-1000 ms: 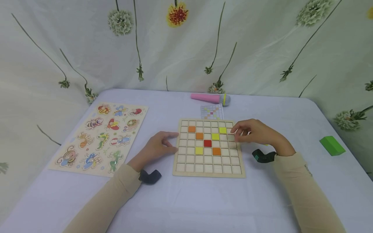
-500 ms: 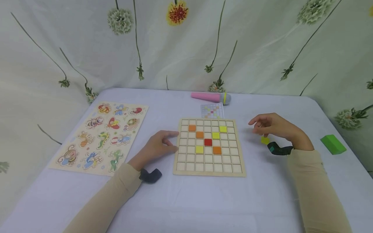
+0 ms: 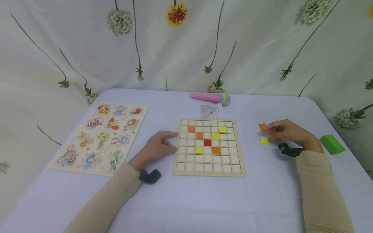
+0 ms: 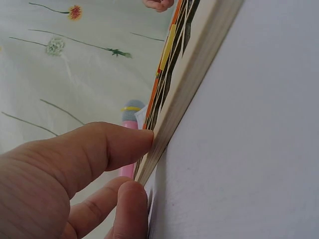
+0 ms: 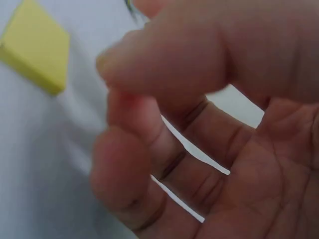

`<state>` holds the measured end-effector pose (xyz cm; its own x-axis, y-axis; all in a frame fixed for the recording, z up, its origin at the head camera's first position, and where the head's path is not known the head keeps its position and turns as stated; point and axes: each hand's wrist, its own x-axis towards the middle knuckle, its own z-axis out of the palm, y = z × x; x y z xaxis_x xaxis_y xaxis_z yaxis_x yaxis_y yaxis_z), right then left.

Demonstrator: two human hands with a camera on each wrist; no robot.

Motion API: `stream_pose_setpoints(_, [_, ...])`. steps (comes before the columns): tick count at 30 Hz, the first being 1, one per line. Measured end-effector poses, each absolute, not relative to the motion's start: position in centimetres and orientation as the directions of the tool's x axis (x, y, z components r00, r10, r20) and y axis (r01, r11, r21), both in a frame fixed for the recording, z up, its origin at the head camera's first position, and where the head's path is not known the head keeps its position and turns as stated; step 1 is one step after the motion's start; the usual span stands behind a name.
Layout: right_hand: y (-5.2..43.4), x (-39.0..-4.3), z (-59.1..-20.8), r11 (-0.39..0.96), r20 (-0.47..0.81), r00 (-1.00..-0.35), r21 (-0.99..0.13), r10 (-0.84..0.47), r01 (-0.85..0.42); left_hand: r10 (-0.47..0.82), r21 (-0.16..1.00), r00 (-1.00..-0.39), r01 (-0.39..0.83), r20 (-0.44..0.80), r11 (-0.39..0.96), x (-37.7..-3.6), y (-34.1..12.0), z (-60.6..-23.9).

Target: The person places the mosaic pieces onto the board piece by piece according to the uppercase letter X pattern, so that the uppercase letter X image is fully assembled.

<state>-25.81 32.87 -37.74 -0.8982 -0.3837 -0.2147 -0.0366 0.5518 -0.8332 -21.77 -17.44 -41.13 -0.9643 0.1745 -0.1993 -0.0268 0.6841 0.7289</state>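
A square wooden grid board [image 3: 209, 173] lies mid-table with several orange and yellow tiles and one red tile [image 3: 207, 142] in its cells. My left hand [image 3: 158, 145] rests at its left edge. Thumb and forefinger stand apart there, their tips against the wooden side [image 4: 172, 112] in the left wrist view. To the right of the board, my right hand [image 3: 287, 131] pinches an orange tile [image 3: 262, 126] at its fingertips. That tile is hidden in the right wrist view. A loose yellow tile [image 3: 264, 140] lies on the table just below those fingers.
A small pattern card [image 3: 211, 111] touches the board's far edge, with a pink toy microphone [image 3: 206, 97] behind it. An insect picture board [image 3: 99, 139] lies at the left. At the far right sits a green block [image 3: 332, 144].
My right hand has moved from the board's right edge out to the loose tiles; the orange tile now shows at its fingertips and the yellow one is uncovered. My left hand has stayed put.
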Motion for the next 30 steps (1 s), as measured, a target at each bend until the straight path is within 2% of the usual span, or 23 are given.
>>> stream_pose_setpoints(8, [32.7,-26.0,-39.0,0.558,-0.219,-0.886,-0.828,-0.410,-0.053,0.167,0.727,-0.964,-0.036,-0.205,0.686,-21.6,-17.5,-41.1])
stream_pose_setpoints(14, [32.3,-26.0,-39.0,0.563,-0.208,-0.882,-0.823,-0.423,-0.076,0.179,0.735,-0.965,-0.021,-0.192,0.678,-21.5,-17.6,-41.0])
stream_pose_setpoints(24, [32.2,-26.2,-38.9,0.607,-0.259,-0.869,-0.792,-0.421,-0.058,0.176,0.736,-0.965,-0.024,-0.194,0.676,-21.5,-17.5,-41.0])
stream_pose_setpoints(30, [32.2,-26.2,-38.7,0.634,-0.243,-0.871,-0.768,-0.427,-0.097,0.177,0.734,-0.965,-0.023,-0.193,0.679,-21.5,-17.4,-40.9])
